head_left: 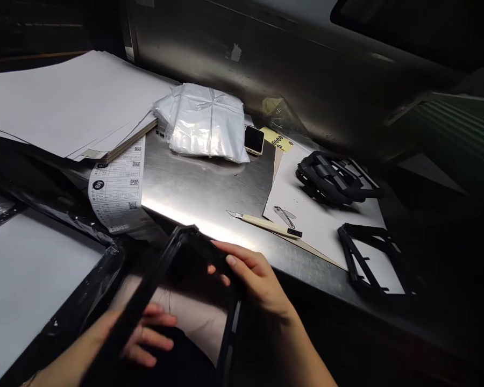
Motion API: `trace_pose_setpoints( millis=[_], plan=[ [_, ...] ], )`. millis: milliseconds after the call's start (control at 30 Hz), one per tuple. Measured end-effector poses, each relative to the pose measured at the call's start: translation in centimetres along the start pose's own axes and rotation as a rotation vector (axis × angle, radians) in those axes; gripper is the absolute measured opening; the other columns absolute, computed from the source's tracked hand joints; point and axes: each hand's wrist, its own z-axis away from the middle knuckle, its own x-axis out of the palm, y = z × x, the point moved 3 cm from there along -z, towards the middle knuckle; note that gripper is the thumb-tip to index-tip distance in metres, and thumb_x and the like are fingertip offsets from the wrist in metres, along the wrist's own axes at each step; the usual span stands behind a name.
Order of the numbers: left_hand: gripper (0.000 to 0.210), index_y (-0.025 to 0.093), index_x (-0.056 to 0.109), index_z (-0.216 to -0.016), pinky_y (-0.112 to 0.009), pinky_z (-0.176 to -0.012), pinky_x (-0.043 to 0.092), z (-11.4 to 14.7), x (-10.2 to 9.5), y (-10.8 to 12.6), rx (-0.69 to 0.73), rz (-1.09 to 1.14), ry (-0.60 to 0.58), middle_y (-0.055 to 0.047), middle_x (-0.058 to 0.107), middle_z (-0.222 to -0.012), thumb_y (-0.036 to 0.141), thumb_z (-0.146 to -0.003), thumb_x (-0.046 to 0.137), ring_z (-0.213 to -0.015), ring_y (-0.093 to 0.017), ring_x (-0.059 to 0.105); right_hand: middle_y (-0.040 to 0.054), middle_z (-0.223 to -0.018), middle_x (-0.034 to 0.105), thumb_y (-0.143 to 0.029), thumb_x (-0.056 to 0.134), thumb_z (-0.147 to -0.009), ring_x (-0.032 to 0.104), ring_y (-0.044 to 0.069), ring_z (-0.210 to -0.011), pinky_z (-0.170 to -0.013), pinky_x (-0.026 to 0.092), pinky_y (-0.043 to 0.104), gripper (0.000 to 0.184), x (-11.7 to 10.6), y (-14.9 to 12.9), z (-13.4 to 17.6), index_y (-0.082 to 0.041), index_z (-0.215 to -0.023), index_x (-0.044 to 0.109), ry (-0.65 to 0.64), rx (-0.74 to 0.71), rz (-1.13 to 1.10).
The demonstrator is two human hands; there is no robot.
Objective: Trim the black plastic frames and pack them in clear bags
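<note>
My right hand (258, 277) grips the upper right corner of a black rectangular frame (155, 271), thumb in front and fingertips showing through its opening. The frame is held tilted over my lap, near the bench edge. My left hand (147, 336) is behind the frame's left bar, slightly blurred, with its fingers spread across the opening; its thumb is hidden. On the bench beyond lie a cream-handled craft knife (262, 222) and a nail clipper (284, 216). Another black frame (349, 252) lies at the right, partly on white board.
A tangled pile of black frames (331, 177) sits on white board (282, 183). Behind are a tied bundle of clear plastic bags (207, 121), a phone (254, 140) and a stack of white sheets (84, 99). A printed paper (119, 188) hangs over the bench edge. Black plastic (100, 279) borders pale sheets at left.
</note>
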Motion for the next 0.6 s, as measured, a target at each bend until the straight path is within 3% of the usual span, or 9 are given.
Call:
trace_pose_setpoints(
  millis=[133, 200, 267, 333, 400, 500, 533, 600],
  plan=[
    [0.068, 0.016, 0.060, -0.115, -0.037, -0.070, 0.050, -1.8, 0.6, 4.2, -0.086, 0.006, -0.207, -0.018, 0.066, -0.107, 0.067, -0.077, 0.038, -0.089, -0.034, 0.066, 0.0023, -0.083, 0.068, -0.010, 0.041, -0.083, 0.062, 0.014, -0.077, -0.072, 0.047, 0.028, 0.034, 0.4, -1.1, -1.7, -0.017, -0.108, 0.063, -0.315, -0.067, 0.307],
    [0.067, 0.015, 0.055, -0.120, -0.035, -0.068, 0.050, -2.1, 1.7, 6.3, -0.089, -0.184, -0.292, -0.018, 0.068, -0.103, 0.064, -0.075, 0.048, -0.085, -0.034, 0.066, 0.0029, -0.085, 0.068, -0.007, 0.040, -0.080, 0.061, 0.014, -0.074, -0.070, 0.047, 0.027, 0.035, 1.6, -1.6, -2.2, -0.016, -0.106, 0.063, -0.380, -0.121, 0.442],
    [0.059, 0.019, 0.048, -0.126, -0.026, -0.058, 0.049, -2.4, 3.1, 7.7, -0.092, -0.453, -0.284, -0.013, 0.069, -0.097, 0.048, -0.076, 0.059, -0.069, -0.023, 0.068, 0.0025, -0.081, 0.067, -0.009, 0.041, -0.083, 0.060, 0.013, -0.069, -0.065, 0.047, 0.024, 0.028, 2.8, -2.0, -2.4, -0.015, -0.100, 0.063, -0.362, -0.164, 0.560],
    [0.050, 0.023, 0.046, -0.128, -0.015, -0.046, 0.042, -2.6, 4.2, 8.5, -0.108, -0.666, -0.267, -0.006, 0.071, -0.085, 0.036, -0.081, 0.057, -0.045, -0.008, 0.058, 0.0010, -0.079, 0.065, -0.015, 0.045, -0.086, 0.059, 0.011, -0.068, -0.063, 0.047, 0.021, 0.017, 2.9, -2.6, -2.3, -0.015, -0.094, 0.060, -0.277, -0.202, 0.662],
    [0.040, 0.024, 0.050, -0.124, -0.010, -0.038, 0.035, -2.8, 4.7, 8.5, -0.127, -0.725, -0.267, -0.001, 0.067, -0.070, 0.033, -0.085, 0.051, -0.032, 0.000, 0.040, 0.0016, -0.085, 0.063, -0.021, 0.045, -0.089, 0.059, 0.011, -0.073, -0.065, 0.047, 0.021, 0.013, 1.4, -3.0, -2.1, -0.017, -0.093, 0.057, -0.104, -0.247, 0.781],
    [0.027, 0.021, 0.062, -0.106, -0.010, -0.036, 0.038, -3.0, 3.7, 7.8, -0.165, -0.642, -0.260, 0.003, 0.059, -0.062, 0.032, -0.085, 0.050, -0.030, 0.001, 0.028, 0.0113, -0.099, 0.059, -0.024, 0.040, -0.091, 0.054, 0.021, -0.090, -0.078, 0.045, 0.036, 0.021, -3.3, -2.9, -1.8, -0.014, -0.098, 0.057, 0.250, -0.297, 1.047],
    [0.024, 0.019, 0.064, -0.098, -0.011, -0.036, 0.041, -3.0, 3.1, 7.5, -0.180, -0.620, -0.264, 0.004, 0.057, -0.060, 0.031, -0.086, 0.049, -0.029, 0.001, 0.027, 0.0149, -0.101, 0.058, -0.025, 0.041, -0.090, 0.052, 0.026, -0.094, -0.079, 0.043, 0.043, 0.023, -4.9, -2.6, -1.8, -0.012, -0.099, 0.058, 0.321, -0.298, 1.146],
    [0.026, 0.014, 0.064, -0.083, -0.011, -0.038, 0.044, -2.7, 2.0, 6.9, -0.201, -0.602, -0.278, 0.004, 0.054, -0.055, 0.031, -0.087, 0.045, -0.028, 0.001, 0.030, 0.0164, -0.096, 0.060, -0.024, 0.043, -0.088, 0.052, 0.029, -0.088, -0.073, 0.043, 0.045, 0.024, -7.6, -1.5, -2.1, -0.011, -0.095, 0.062, 0.332, -0.290, 1.313]
  ],
)
